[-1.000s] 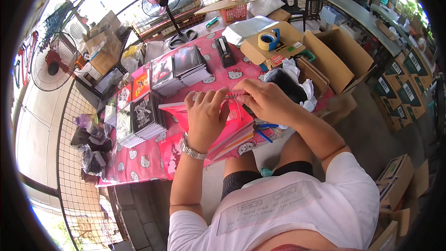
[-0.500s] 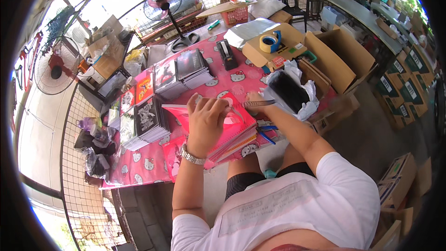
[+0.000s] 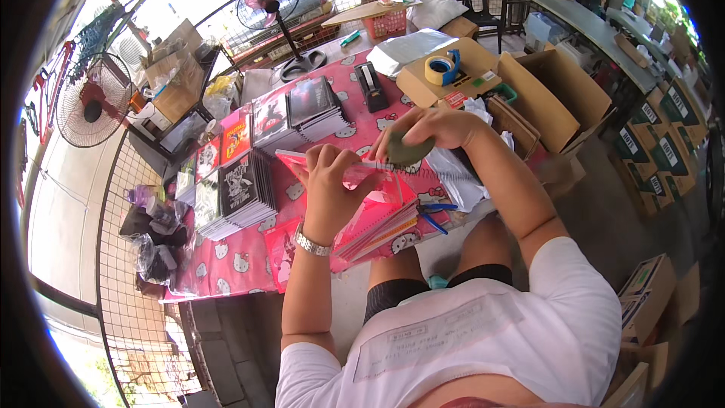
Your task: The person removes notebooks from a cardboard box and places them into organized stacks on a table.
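While the left hand (image 3: 330,185) pinches a clear pink bag (image 3: 370,181) over the pink stack (image 3: 381,219), the right hand (image 3: 427,130) at two o'clock closes around a dark green item (image 3: 408,151); tape roll (image 3: 440,69) beyond at twelve

The counter (image 3: 249,257) carries a pink cover with white cartoon-cat print, the envelopes (image 3: 377,204) are pink, and the tape roll (image 3: 440,69) is tan with blue.

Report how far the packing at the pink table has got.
Done: nothing sealed shows. In hand: the left hand holds a pink plastic sleeve on the pink stack, and the right hand brings a dark green item to it. Left: piles of dark booklets wait beside.
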`<action>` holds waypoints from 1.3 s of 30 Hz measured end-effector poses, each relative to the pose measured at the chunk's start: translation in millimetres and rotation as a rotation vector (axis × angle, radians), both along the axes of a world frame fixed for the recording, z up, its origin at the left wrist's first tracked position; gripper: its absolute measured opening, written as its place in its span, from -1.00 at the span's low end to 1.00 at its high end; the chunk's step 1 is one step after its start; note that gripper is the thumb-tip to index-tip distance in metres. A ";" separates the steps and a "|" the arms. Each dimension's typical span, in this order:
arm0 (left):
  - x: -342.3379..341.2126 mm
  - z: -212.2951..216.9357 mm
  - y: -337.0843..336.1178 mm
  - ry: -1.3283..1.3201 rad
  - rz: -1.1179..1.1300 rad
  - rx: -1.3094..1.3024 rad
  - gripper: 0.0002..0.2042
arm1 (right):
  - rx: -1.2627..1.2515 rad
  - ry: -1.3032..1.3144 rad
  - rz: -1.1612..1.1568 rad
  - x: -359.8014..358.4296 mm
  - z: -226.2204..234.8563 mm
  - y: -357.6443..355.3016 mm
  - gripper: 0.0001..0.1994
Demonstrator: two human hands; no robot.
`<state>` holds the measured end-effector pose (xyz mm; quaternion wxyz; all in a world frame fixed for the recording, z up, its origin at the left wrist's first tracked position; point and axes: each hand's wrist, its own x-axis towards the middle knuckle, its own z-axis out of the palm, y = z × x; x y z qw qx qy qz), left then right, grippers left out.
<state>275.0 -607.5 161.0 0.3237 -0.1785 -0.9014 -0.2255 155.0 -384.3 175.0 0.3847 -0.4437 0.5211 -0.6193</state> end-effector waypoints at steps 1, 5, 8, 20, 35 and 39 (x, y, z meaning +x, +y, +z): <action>0.0 2.0 3.6 -0.004 0.011 -0.045 -0.63 | 0.004 0.004 -0.007 -3.4 0.3 2.8 -0.60; 2.4 -1.2 -3.5 -0.029 0.009 -0.033 -0.64 | -0.069 -0.066 0.073 4.6 13.6 -8.0 -0.63; 0.8 3.8 1.5 -0.034 -0.035 -0.035 -0.65 | 0.481 0.526 -0.085 -7.0 3.6 -10.4 -0.61; -0.9 7.0 -3.0 -0.079 -0.055 -0.038 -0.56 | 0.450 0.781 -0.126 0.8 26.0 -23.1 -0.70; 2.6 8.8 -3.3 -0.149 -0.008 0.129 -0.34 | -0.145 0.064 0.034 -9.1 20.4 -37.8 -0.61; -6.7 9.4 -4.6 -0.134 0.008 0.088 -0.28 | 0.436 0.551 -0.129 -26.0 12.8 -45.1 -0.55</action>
